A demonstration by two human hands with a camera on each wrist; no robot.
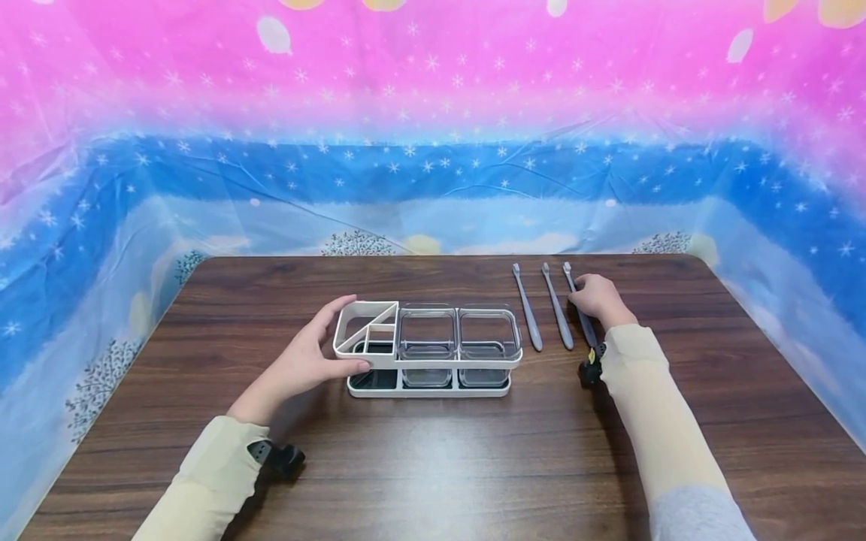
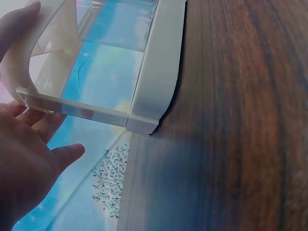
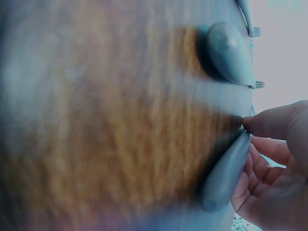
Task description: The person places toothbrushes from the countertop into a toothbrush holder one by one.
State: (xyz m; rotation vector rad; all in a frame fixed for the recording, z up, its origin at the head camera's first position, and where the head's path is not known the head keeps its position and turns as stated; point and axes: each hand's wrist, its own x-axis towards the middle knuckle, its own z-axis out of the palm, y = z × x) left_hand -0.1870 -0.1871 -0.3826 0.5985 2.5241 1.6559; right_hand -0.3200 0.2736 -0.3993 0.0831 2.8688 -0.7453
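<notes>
A white toothbrush holder (image 1: 433, 361) with two clear cups (image 1: 428, 334) and a divided compartment (image 1: 382, 317) stands near the table's middle. My left hand (image 1: 304, 364) grips its left end, thumb at the front and fingers round the back. In the left wrist view, the holder's white frame (image 2: 155, 72) stands beside the hand. On the right, my right hand (image 1: 598, 299) pinches the rightmost grey toothbrush (image 1: 587, 327) at mid-handle. In the right wrist view, the thumb meets the handle (image 3: 225, 175), whose thick end points away from the palm.
Two more grey toothbrushes (image 1: 528, 312) lie side by side between the holder and my right hand, heads toward the far edge. The brown wooden table (image 1: 433, 466) ends at a patterned pink and blue cloth (image 1: 433, 173) hung behind and along both sides.
</notes>
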